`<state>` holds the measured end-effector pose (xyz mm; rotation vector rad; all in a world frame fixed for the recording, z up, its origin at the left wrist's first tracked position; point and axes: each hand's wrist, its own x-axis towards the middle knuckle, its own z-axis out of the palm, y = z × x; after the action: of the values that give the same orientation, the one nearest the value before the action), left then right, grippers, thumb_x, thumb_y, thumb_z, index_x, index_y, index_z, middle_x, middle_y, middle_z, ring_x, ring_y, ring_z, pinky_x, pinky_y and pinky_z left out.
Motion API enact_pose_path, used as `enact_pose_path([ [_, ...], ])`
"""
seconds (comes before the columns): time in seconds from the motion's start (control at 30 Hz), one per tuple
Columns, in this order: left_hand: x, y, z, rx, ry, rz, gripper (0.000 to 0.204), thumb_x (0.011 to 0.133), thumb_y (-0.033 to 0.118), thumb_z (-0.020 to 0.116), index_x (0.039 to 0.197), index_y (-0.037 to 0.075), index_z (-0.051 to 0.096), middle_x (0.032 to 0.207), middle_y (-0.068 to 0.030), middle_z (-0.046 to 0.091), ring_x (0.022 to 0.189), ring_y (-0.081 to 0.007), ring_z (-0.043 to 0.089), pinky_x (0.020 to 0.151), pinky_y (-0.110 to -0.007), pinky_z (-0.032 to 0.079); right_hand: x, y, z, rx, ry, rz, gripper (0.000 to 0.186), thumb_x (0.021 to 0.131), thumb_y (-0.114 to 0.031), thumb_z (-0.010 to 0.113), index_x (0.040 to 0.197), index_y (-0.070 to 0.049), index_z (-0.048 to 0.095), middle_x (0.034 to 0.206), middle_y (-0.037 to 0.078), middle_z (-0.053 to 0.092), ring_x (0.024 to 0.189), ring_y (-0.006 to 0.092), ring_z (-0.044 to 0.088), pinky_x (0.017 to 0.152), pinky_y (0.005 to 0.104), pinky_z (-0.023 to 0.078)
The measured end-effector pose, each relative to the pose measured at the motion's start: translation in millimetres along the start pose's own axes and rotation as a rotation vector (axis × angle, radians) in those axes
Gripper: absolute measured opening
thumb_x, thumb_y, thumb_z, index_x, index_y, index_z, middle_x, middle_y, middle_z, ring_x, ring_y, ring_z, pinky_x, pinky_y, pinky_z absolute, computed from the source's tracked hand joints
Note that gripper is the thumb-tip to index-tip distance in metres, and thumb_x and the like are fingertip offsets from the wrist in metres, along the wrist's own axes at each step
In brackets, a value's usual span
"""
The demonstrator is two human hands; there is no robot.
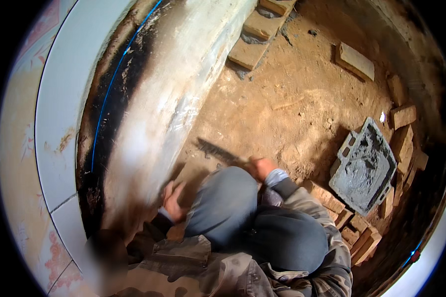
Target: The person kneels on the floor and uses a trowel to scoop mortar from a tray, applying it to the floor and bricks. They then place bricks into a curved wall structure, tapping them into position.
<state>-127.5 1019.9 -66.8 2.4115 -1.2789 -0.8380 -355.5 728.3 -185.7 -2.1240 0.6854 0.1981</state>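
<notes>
My right hand (pixel 263 169) is closed around the handle of a bricklaying tool with a long, flat dark blade (pixel 218 151), somewhat blurred. The blade points left, over the far edge of a tan brick (pixel 192 171) on the dirt by the pale wall. Grey mortar bits show near the blade. My left hand (pixel 174 200) is low beside the brick's near left side, thumb and fingers apart; whether it touches the brick I cannot tell. My knee hides part of the brick.
A grey mortar tray (pixel 335 180) lies at right, with loose bricks (pixel 364 242) stacked around it. One brick (pixel 355 61) lies alone farther off. Bricks with mortar between them (pixel 255 34) line the wall (pixel 148 119). A blue string (pixel 107 94) runs along the left ledge.
</notes>
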Motion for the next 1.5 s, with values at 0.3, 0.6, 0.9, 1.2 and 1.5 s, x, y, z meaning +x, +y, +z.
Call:
enact_pose_path([
  [0.3, 231, 73, 60, -1.729, -0.623, -0.218, 0.068, 0.091, 0.028, 0.06, 0.148, 0.002, 0.032, 0.142, -0.0167, 0.047, 0.127, -0.0315, 0.049, 0.105, -0.045, 0.042, -79, 33, -83, 0.423, 0.783, 0.554, 0.025, 0.094, -0.024, 0.057, 0.09, 0.001, 0.056, 0.069, 0.02, 0.059, 0.063, 0.0347, 0.06, 0.058, 0.0424, 0.046],
  [0.6, 300, 181, 107, -1.97, -0.862, -0.368, 0.061, 0.096, 0.046, 0.042, 0.139, 0.003, 0.047, 0.135, -0.0182, 0.054, 0.118, -0.0367, 0.057, 0.102, -0.053, 0.045, -129, -14, -124, 0.323, 0.762, 0.343, 0.019, 0.095, -0.018, 0.059, 0.093, 0.0, 0.055, 0.065, 0.022, 0.056, 0.06, 0.0401, 0.058, 0.053, 0.0425, 0.044],
  [0.9, 334, 172, 122, -1.9, -0.892, -0.371, 0.06, 0.095, 0.051, 0.035, 0.133, 0.007, 0.051, 0.131, -0.0187, 0.057, 0.115, -0.0381, 0.056, 0.096, -0.057, 0.046, -91, -13, -111, 0.079, 0.729, 0.232, 0.021, 0.095, -0.021, 0.057, 0.09, -0.004, 0.045, 0.068, 0.025, 0.058, 0.063, 0.0454, 0.06, 0.053, 0.0502, 0.048],
  [1.2, 321, 186, 105, -1.89, -0.804, -0.363, 0.061, 0.095, 0.052, 0.041, 0.129, 0.004, 0.055, 0.127, -0.0179, 0.06, 0.117, -0.0372, 0.056, 0.104, -0.052, 0.042, -98, -62, -168, 0.101, 0.907, 0.051, 0.019, 0.093, -0.02, 0.06, 0.094, -0.004, 0.049, 0.082, 0.024, 0.062, 0.069, 0.0416, 0.063, 0.057, 0.0479, 0.05],
  [1.5, 316, 178, 107, -1.997, -0.969, -0.411, 0.068, 0.094, 0.056, 0.038, 0.141, 0.006, 0.045, 0.139, -0.0176, 0.05, 0.125, -0.0383, 0.05, 0.107, -0.053, 0.039, -92, 7, -127, 0.037, 0.867, 0.27, 0.021, 0.093, -0.02, 0.06, 0.091, -0.001, 0.05, 0.063, 0.026, 0.056, 0.058, 0.0466, 0.057, 0.049, 0.0518, 0.046],
])
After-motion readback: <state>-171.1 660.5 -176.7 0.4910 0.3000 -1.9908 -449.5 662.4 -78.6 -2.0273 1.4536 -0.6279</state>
